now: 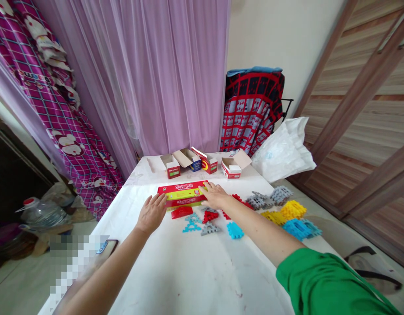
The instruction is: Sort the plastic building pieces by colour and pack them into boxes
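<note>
A long red and yellow cardboard box [183, 194] with white lettering lies on the white table. At its left end, my left hand [152, 213] rests with the fingers stretched out, their tips touching or nearly touching the box. My right hand [214, 195] lies over the box's right end, fingers spread, the thumb low at the front. Just in front of the box is a flat red piece [182, 212]. Close by are light blue triangular plastic pieces [191, 223], a red triangular piece [210, 216], a grey triangular piece [210, 229] and a bright blue piece [235, 230].
Small open boxes stand along the table's far edge, among them a red-and-white box [231, 169] and a blue box [195, 165]. Grey pieces [281, 194], yellow pieces [293, 210] and blue pieces [296, 229] lie right. A white plastic bag [282, 151] and phone [107, 248] flank them.
</note>
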